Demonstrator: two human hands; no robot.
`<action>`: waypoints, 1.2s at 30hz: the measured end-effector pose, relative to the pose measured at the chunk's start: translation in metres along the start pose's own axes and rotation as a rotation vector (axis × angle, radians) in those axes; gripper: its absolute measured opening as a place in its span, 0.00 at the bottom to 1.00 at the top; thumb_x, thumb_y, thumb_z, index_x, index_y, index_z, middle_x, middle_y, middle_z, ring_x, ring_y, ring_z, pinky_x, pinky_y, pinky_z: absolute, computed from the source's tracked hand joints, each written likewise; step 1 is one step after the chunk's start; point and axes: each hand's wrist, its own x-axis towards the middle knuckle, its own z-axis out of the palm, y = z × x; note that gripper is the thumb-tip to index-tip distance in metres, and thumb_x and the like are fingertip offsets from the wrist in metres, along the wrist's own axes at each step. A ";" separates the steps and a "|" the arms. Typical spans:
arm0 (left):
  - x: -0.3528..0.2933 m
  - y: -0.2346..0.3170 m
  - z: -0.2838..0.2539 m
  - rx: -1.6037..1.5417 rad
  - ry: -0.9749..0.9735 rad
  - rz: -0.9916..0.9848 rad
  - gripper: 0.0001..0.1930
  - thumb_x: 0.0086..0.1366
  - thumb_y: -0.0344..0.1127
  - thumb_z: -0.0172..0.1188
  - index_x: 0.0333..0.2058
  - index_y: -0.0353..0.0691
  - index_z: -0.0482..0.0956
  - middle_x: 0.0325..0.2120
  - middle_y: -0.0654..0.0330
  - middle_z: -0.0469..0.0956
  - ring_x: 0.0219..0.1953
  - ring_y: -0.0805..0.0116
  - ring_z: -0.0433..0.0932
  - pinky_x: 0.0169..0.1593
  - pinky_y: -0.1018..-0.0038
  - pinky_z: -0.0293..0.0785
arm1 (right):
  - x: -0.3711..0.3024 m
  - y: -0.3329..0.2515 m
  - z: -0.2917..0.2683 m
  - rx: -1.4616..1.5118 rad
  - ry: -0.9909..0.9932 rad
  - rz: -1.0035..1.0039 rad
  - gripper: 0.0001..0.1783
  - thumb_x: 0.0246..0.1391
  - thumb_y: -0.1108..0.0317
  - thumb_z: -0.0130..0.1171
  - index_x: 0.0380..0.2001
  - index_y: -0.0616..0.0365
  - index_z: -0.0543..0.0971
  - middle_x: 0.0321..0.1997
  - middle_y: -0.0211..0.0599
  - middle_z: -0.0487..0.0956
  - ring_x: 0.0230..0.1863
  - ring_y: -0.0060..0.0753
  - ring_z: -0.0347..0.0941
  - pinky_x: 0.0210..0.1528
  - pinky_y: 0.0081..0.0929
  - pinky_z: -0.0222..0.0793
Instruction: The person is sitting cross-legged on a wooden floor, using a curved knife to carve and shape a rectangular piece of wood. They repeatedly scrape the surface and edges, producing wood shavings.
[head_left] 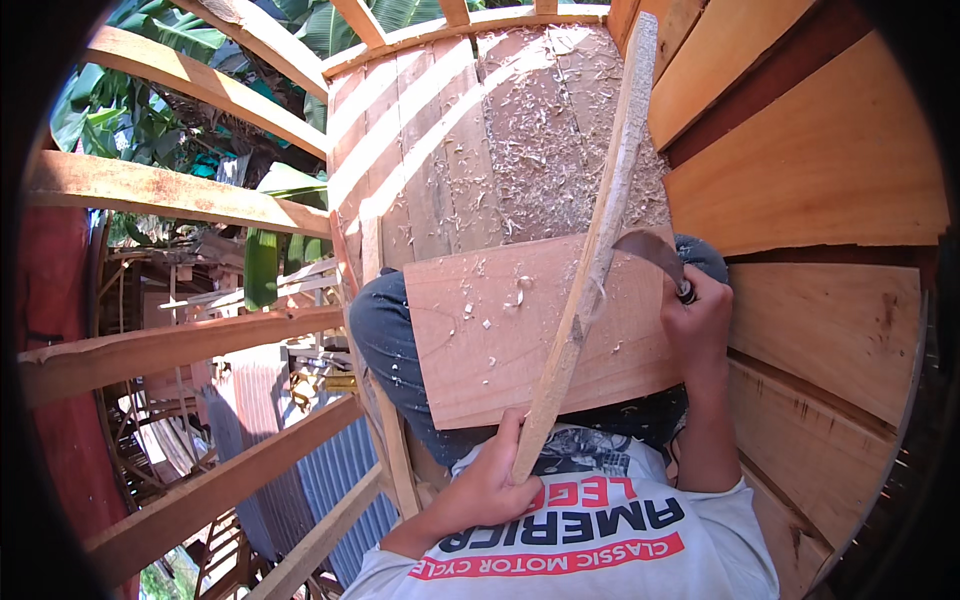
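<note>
My left hand [494,478] is closed round the near end of a long, rough wooden strip [597,250]. The strip runs slantwise away from me, across a flat wooden board [480,340] that lies on my lap, and beyond its far edge. In my right hand [697,318] is a curved-bladed knife [655,252] with a dark handle. Its blade points left, and the tip is close to or against the strip's right side; I cannot tell which. A thin curl of wood hangs at the strip just below the blade. Small chips lie scattered on the board.
Wood shavings [545,130] cover much of the plank floor [380,110] ahead. A wall of wooden boards [800,170] stands close on my right. Open slats [180,345] line the left side, with corrugated sheets [260,400] lower down outside and green leaves [160,40] beyond.
</note>
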 end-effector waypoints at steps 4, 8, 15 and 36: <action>0.001 -0.008 0.002 0.064 -0.056 0.053 0.35 0.49 0.24 0.53 0.57 0.33 0.53 0.33 0.56 0.68 0.33 0.70 0.68 0.38 0.75 0.68 | 0.006 0.011 -0.011 0.097 -0.041 0.229 0.13 0.50 0.69 0.60 0.17 0.63 0.72 0.14 0.51 0.68 0.17 0.53 0.70 0.18 0.37 0.60; 0.006 -0.006 0.000 0.064 -0.014 0.024 0.36 0.49 0.24 0.52 0.59 0.34 0.52 0.35 0.56 0.68 0.35 0.69 0.69 0.41 0.75 0.68 | -0.021 -0.016 -0.012 0.095 -0.149 -0.122 0.12 0.49 0.69 0.60 0.16 0.61 0.72 0.14 0.49 0.69 0.16 0.49 0.70 0.18 0.37 0.60; 0.007 0.013 -0.004 0.026 0.024 -0.031 0.37 0.50 0.24 0.52 0.60 0.32 0.50 0.36 0.51 0.68 0.38 0.62 0.70 0.44 0.71 0.67 | -0.042 -0.037 -0.006 0.047 -0.299 -0.190 0.13 0.47 0.67 0.62 0.14 0.56 0.72 0.14 0.43 0.71 0.16 0.48 0.71 0.19 0.37 0.64; 0.013 0.007 -0.008 0.290 0.200 -0.034 0.35 0.51 0.32 0.60 0.55 0.31 0.53 0.39 0.35 0.73 0.43 0.40 0.75 0.47 0.60 0.70 | -0.012 0.002 -0.004 0.203 -0.199 0.126 0.14 0.49 0.67 0.63 0.20 0.67 0.74 0.12 0.46 0.64 0.12 0.31 0.60 0.19 0.29 0.59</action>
